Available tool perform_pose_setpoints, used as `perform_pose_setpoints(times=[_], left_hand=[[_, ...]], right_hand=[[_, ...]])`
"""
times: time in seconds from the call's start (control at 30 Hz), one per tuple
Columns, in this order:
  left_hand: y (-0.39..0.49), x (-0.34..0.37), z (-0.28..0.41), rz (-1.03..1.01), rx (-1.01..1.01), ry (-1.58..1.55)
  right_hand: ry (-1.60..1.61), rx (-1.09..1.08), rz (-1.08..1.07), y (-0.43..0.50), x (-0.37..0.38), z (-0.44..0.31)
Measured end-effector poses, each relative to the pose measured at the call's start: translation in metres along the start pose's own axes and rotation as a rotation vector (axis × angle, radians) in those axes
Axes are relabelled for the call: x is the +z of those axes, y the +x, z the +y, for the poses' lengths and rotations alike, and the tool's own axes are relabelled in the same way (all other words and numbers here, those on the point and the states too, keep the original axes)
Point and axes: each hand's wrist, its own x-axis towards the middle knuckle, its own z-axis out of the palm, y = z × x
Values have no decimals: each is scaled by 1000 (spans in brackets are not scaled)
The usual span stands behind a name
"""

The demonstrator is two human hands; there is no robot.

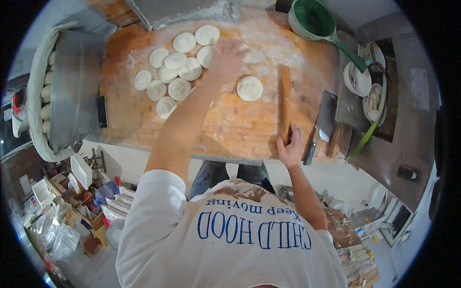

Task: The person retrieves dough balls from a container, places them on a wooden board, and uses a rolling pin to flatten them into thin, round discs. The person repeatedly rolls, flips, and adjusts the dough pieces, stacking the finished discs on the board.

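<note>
My left hand [228,57], blurred, reaches across the floured wooden board [237,126] to the far side. Its fingers are over or beside a pale patch that may be dough, and a flattened dough round [206,56] is partly covered by the hand. Several more dough rounds [179,89] lie to its left, some overlapping, and my forearm hides part of the group. A single dough round [249,88] lies apart, nearer the middle. My right hand [292,147] grips the near end of a wooden rolling pin [285,97], which points away from me.
A cleaver [326,113] and a straw brush [335,140] lie at the board's right. Beyond stand bowls [356,79] and a green ladle [311,21]. At left is a large metal steamer [75,86] with a dark phone-like object [102,111] beside it.
</note>
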Motion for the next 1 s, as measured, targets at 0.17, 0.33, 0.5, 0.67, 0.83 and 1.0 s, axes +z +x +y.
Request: perform_pose_setpoints(times=[0.17, 0.33, 0.5, 0.67, 0.83, 1.0], left_hand=[[-31, 27, -19, 282, -154, -52], [-125, 50, -1, 16, -229, 8], [-138, 50, -23, 67, -269, 146], [-93, 53, 43, 270, -47, -233], [-108, 55, 79, 177, 26, -505], [-188, 32, 92, 417, -107, -672]], right_hand=[[-30, -32, -11, 0, 2, 5], [-78, -75, 8, 4, 3, 1], [-74, -34, -25, 2, 6, 7], [-146, 92, -78, 21, 3, -7], [71, 172, -139, 29, -14, -15], [19, -94, -211, 13, -34, -36]])
